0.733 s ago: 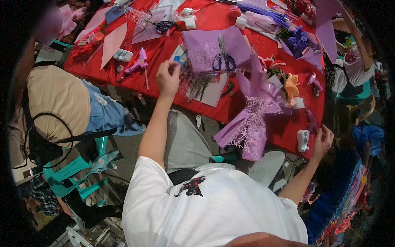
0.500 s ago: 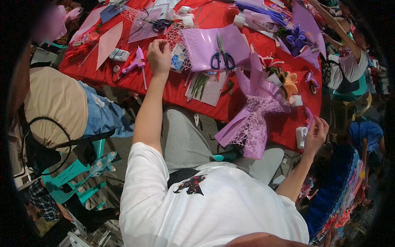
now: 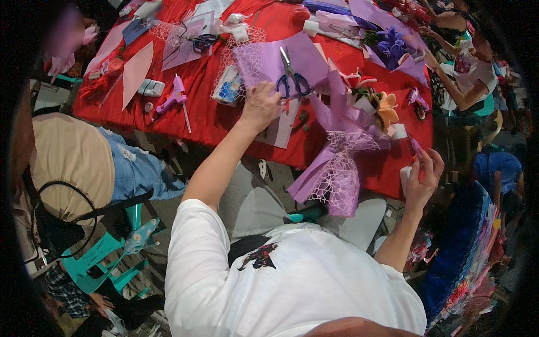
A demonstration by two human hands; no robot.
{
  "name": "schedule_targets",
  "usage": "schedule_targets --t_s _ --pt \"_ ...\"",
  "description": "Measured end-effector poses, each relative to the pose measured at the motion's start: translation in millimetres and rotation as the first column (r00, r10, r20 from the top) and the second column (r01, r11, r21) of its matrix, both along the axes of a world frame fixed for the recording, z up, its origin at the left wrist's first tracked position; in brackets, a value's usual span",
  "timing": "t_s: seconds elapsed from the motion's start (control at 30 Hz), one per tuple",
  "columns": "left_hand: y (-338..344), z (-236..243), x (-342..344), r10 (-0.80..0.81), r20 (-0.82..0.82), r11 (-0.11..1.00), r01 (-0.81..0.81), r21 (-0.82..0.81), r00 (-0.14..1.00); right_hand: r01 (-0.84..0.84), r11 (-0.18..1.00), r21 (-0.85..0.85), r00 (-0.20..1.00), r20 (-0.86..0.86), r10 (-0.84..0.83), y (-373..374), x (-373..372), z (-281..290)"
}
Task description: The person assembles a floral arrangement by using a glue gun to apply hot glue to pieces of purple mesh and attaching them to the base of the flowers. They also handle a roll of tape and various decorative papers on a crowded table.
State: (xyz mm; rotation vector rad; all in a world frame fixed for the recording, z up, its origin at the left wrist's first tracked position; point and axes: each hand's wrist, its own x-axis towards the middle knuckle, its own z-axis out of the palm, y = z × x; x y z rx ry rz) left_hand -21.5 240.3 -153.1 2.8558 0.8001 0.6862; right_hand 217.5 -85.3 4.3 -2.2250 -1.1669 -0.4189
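My left hand (image 3: pixel 262 106) is over the table's near part, its fingers curled down beside the blue-handled scissors (image 3: pixel 292 78). It covers most of a pale sheet (image 3: pixel 286 126), and whatever lies under the fingertips is hidden. The scissors rest on a purple wrapping sheet (image 3: pixel 258 59) edged with white netting. At the table's right edge my right hand (image 3: pixel 425 180) pinches a narrow purple piece (image 3: pixel 414 146); its kind is unclear. A small white object (image 3: pixel 405 177) sits beside that hand. Between my hands lies a bouquet in purple wrap and white net (image 3: pixel 337 168), with an orange flower (image 3: pixel 387 109) at its top.
On the red tablecloth (image 3: pixel 208 121) are a purple glue gun (image 3: pixel 175 98), a blue-and-white box (image 3: pixel 227 85), another pair of scissors (image 3: pixel 203 42), a purple tape dispenser (image 3: pixel 418 101) and purple flowers (image 3: pixel 391 44). People sit left and right. A teal chair (image 3: pixel 92 255) stands at left.
My left hand has moved right and down from above the glue gun to beside the scissors, covering the green stems. My right hand stays near the table edge, its purple piece raised slightly.
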Motion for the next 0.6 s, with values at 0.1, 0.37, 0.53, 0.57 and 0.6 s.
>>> schedule_targets --t_s 0.1,0.37,0.53,0.57,0.6 --pt "15 4 -1 -0.004 0.09 0.985 0.019 -0.172 0.996 0.025 1.0 -0.007 0.998 0.05 -0.024 -9 0 0" --pt "50 126 -9 0.176 0.703 0.604 0.489 -0.63 0.689 -0.02 0.985 0.172 1.0 0.02 0.017 -9 0 18" --pt "28 242 -27 0.167 0.797 0.567 0.605 -0.559 0.58 -0.254 0.886 0.387 0.916 -0.199 0.349 26 -12 52" --pt "19 258 -32 0.138 0.809 0.587 0.611 -0.531 0.571 -0.313 0.847 0.43 0.865 -0.238 0.441 38 -19 62" --pt "11 276 -38 0.108 0.82 0.606 0.616 -0.503 0.563 -0.375 0.801 0.467 0.835 -0.207 0.511 55 -26 73"
